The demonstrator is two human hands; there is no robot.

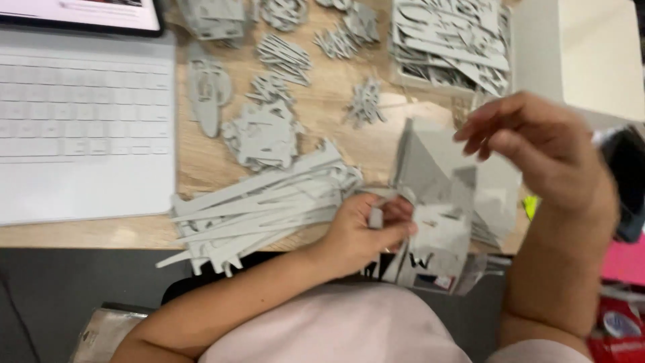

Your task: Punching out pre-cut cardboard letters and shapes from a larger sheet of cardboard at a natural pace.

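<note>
The left hand (363,232) pinches a small grey piece (375,218) against the grey model assembly (437,202) at the desk's (322,87) near edge — right hand (537,148) hovers above, fingers loosely spread. Best to steady the assembly first — seat the piece squarely.

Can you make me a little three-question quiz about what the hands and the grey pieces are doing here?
1. True or false: the left hand pinches a small grey piece.
2. Which hand is lifted above the grey model? A) the left hand B) the right hand
3. What lies to the left of the long grey strips on the wooden table?

Key
1. True.
2. B; its fingers are spread loosely and seem to hold nothing.
3. A white keyboard.
</note>
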